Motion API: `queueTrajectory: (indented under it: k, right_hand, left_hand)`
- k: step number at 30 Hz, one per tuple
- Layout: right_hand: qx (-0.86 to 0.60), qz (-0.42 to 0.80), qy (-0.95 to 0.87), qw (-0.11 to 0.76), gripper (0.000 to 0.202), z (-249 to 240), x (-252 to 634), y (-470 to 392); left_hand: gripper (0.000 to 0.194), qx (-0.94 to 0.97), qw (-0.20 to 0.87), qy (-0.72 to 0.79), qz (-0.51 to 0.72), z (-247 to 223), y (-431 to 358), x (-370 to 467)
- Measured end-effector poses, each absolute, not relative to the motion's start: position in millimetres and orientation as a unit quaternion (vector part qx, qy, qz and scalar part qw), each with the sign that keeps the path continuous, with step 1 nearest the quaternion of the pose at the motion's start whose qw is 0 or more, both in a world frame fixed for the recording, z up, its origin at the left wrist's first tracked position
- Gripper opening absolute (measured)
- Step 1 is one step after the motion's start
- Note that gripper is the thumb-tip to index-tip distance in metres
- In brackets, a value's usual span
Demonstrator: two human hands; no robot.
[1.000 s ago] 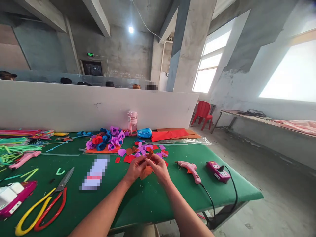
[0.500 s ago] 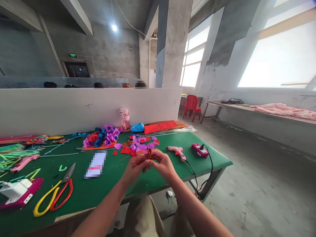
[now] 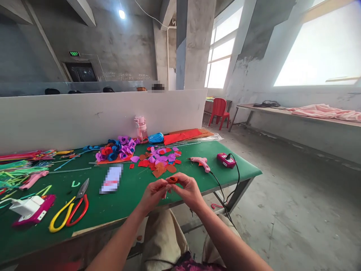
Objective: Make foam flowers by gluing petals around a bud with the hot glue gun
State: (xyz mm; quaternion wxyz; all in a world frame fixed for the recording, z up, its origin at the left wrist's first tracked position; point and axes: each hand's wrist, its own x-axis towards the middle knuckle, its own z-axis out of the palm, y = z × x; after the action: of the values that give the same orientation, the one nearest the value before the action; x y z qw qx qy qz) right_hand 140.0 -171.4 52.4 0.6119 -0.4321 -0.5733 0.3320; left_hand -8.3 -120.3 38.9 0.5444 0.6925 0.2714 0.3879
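Observation:
Between my two hands, just above the front edge of the green table, is a small rolled orange-brown paper flower. My left hand pinches it from the left, its fingers closed. From the right, my right hand grips it with thumb and fingertips. Its lower part is hidden by my fingers. Just beyond lie loose petals in orange, red and purple. To the right of them rests a pink glue gun with a black cord.
Scissors and a power strip with a white plug lie at left. Finished-looking flowers are heaped farther back, near a pink bottle. A white partition stands behind. A second power block sits at the right.
The view has tilted down somewhat. My hands have turned the orange-brown flower so its rolled, open top shows, and more of the orange petals behind is visible.

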Motion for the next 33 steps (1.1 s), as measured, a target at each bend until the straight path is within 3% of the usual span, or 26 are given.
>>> queueTrajectory:
  k: [4, 11, 18, 24, 26, 30, 33]
  right_hand:
    - [-0.471, 0.239, -0.603, 0.597, 0.006, 54.3, 140.3, -175.6]
    - [-0.470, 0.220, -0.606, 0.603, 0.007, 52.5, 143.4, -180.2]
    - [-0.494, 0.243, -0.472, 0.689, 0.024, 52.3, 173.2, -178.4]
    - [-0.534, 0.285, -0.472, 0.640, 0.038, 32.3, 172.1, -168.3]
    - [-0.516, 0.318, -0.503, 0.615, 0.030, 29.3, 163.4, -162.9]
    - [-0.487, 0.368, -0.551, 0.569, 0.035, 29.0, 148.9, -151.4]
    - [-0.500, 0.357, -0.555, 0.560, 0.022, 30.5, 144.0, -147.2]
  left_hand:
    - [0.033, 0.693, 0.526, 0.282, 0.405, 33.7, -123.0, -7.0]
    - [0.029, 0.705, 0.491, 0.278, 0.429, 25.8, -123.0, 0.3]
    - [0.022, 0.586, 0.565, 0.324, 0.482, 16.6, -114.5, -2.3]
    - [0.022, 0.575, 0.553, 0.340, 0.499, 4.5, -110.8, -4.7]
    - [0.023, 0.583, 0.552, 0.340, 0.490, 2.0, -113.1, -2.1]
    - [0.024, 0.593, 0.549, 0.342, 0.479, -0.7, -118.2, 3.2]
    - [0.025, 0.587, 0.559, 0.340, 0.476, -3.0, -119.4, 3.8]
